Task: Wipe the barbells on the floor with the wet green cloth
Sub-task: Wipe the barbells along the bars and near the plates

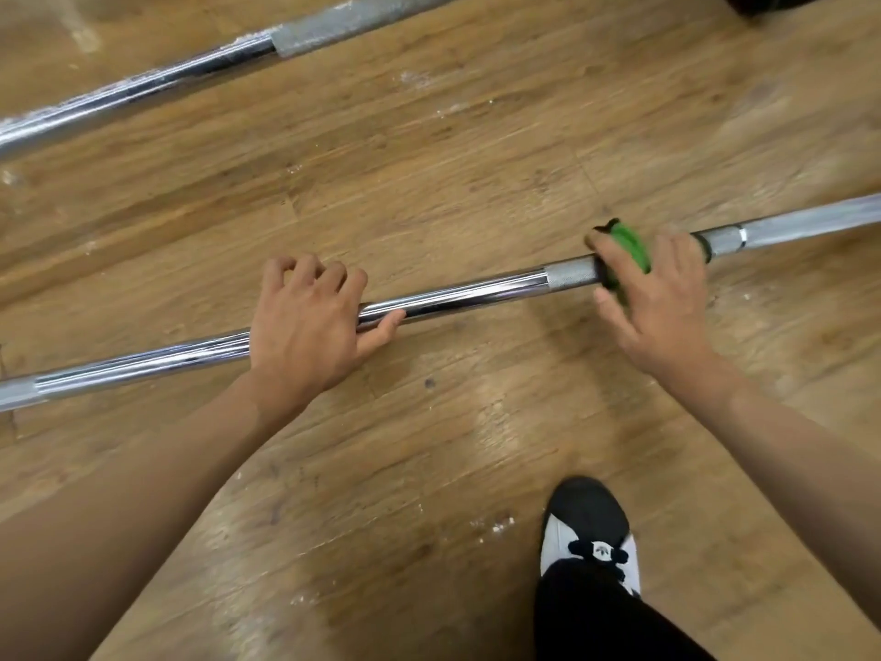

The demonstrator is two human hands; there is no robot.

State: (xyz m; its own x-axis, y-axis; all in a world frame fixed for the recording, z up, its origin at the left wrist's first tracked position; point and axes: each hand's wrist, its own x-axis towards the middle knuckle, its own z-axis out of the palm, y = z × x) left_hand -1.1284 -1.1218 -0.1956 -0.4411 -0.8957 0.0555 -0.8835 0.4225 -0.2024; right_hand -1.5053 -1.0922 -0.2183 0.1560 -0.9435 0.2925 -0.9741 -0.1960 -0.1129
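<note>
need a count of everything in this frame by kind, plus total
Barbells: 2 (near barbell, far barbell)
Green cloth: 1
Hands: 2 (left hand gripping the near barbell, right hand gripping the cloth around it)
Shoe: 1
Total: 6
</note>
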